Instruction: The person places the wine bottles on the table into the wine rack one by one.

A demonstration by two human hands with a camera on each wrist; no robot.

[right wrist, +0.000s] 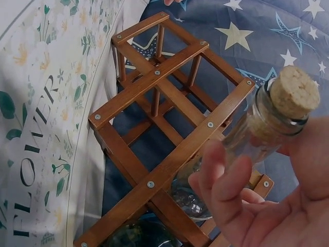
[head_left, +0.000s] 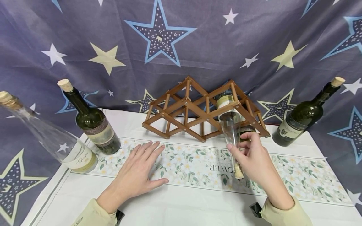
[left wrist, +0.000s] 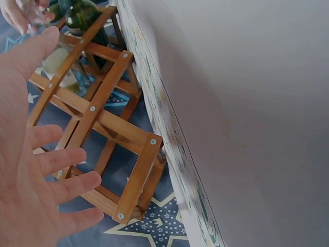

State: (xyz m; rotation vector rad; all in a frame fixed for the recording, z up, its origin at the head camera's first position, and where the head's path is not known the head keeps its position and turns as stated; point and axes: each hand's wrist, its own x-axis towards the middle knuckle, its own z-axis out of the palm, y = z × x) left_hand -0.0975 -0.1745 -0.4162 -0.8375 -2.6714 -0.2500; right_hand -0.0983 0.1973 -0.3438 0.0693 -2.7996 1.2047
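Observation:
A clear glass bottle (head_left: 228, 124) with a cork (right wrist: 295, 95) lies in the upper right opening of a folding wooden wine rack (head_left: 186, 102), its neck sloping toward me. My right hand (head_left: 255, 157) grips that neck, thumb on one side and curled fingers on the other. Below it, a dark green bottle (head_left: 248, 128) sits in the rack, partly hidden by the hand. My left hand (head_left: 138, 171) is palm down with fingers spread over the flowered strip of the cloth, left of the rack's front. Nothing is in its grasp.
Another clear corked bottle (head_left: 82, 158) and a dark green corked bottle (head_left: 106, 138) stand upright at the left. A third dark bottle (head_left: 288, 130) stands right of the rack. Behind the white tablecloth (head_left: 181, 204) hangs a star-patterned curtain (head_left: 209, 47).

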